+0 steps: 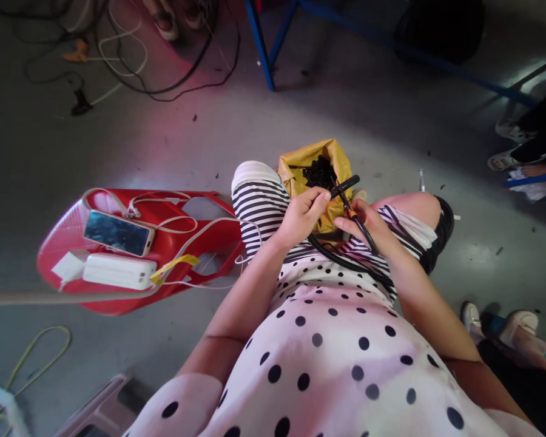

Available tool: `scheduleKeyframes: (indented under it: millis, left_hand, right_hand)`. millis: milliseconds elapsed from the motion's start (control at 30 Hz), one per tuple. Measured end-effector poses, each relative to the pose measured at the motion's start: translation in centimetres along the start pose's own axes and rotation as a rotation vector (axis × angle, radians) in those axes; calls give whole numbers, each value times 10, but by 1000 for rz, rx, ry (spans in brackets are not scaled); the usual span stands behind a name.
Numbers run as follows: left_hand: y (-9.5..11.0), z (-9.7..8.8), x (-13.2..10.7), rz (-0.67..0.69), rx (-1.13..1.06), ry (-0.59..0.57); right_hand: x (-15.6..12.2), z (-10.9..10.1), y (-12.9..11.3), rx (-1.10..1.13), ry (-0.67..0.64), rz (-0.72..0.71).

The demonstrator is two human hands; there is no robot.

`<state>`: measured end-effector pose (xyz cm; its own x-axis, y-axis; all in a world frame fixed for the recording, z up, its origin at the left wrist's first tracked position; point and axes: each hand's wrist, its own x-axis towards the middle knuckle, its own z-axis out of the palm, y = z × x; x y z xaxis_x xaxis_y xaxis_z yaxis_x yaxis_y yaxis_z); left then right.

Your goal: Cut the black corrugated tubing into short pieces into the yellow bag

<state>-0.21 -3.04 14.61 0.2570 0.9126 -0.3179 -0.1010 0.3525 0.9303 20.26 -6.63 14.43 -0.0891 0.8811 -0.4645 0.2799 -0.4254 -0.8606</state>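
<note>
My left hand (303, 217) is closed around a black ribbed hose (347, 184), whose free end points up and right past my fingers. The rest of this dark hose seems to loop down across my lap. In my right hand (372, 226) is a slim hand tool (348, 210) with dark and orange parts; whether it is scissors or pliers I cannot tell. Its narrow tip crosses the hose near the end. Just beyond both hands, a yellow bag (295, 167) stands open between my knees, holding many small black pieces (319, 173).
On my left, a red plastic stool (164, 240) lies on its side, bearing a phone (118, 232), a white power bank (118, 271) and cords. Cables (177, 85) trail on the floor ahead. A blue metal frame (264, 51) stands beyond. Other people's feet (521, 328) are at right.
</note>
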Motion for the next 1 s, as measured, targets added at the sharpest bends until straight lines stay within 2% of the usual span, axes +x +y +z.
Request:
scheduleKeyframes:
  millis: [133,500,1000]
  left_hand:
    - [1,-1,1,80,96,-15]
    - [7,-5,-2,117,205,39]
    - [2,-12,-4,79,120,14]
  right_hand:
    - [1,-3,2,38,-10,5]
    - [2,1,2,37,-15,7]
    - [5,0,4,31,-13,5]
